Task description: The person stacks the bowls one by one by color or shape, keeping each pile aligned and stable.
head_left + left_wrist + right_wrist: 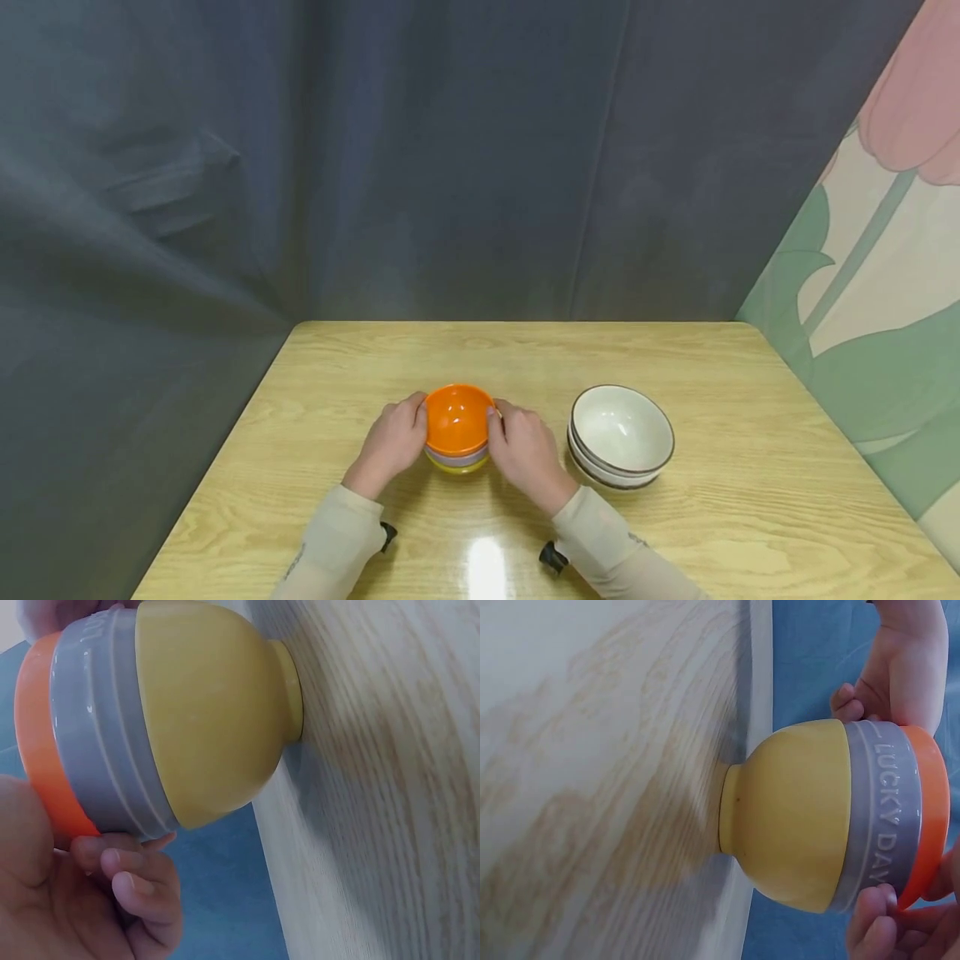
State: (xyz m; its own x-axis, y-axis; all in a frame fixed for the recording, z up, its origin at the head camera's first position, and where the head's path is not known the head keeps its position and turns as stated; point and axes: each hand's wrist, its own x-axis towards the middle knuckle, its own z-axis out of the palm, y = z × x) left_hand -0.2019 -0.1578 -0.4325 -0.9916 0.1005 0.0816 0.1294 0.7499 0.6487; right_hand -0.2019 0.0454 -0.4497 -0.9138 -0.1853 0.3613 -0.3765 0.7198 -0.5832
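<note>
Three nested bowls stand upright on the table: an orange bowl (457,421) on top, a grey-purple bowl (885,802) with raised lettering in the middle, and a yellow bowl (210,712) at the bottom. In the wrist views the yellow foot is right at the wood. My left hand (393,437) grips the left side of the orange bowl, thumb by its rim and curled fingers below, near the grey-purple bowl's edge. From the opposite side my right hand (525,450) holds the orange bowl the same way, its fingertips overlapping the grey-purple wall.
To the right of my right hand is a stack of white bowls (622,429) with dark rims. Beneath everything lies a light wooden table (750,517). A dark curtain (465,167) hangs behind and at the left; a flower-patterned panel (885,333) borders the right.
</note>
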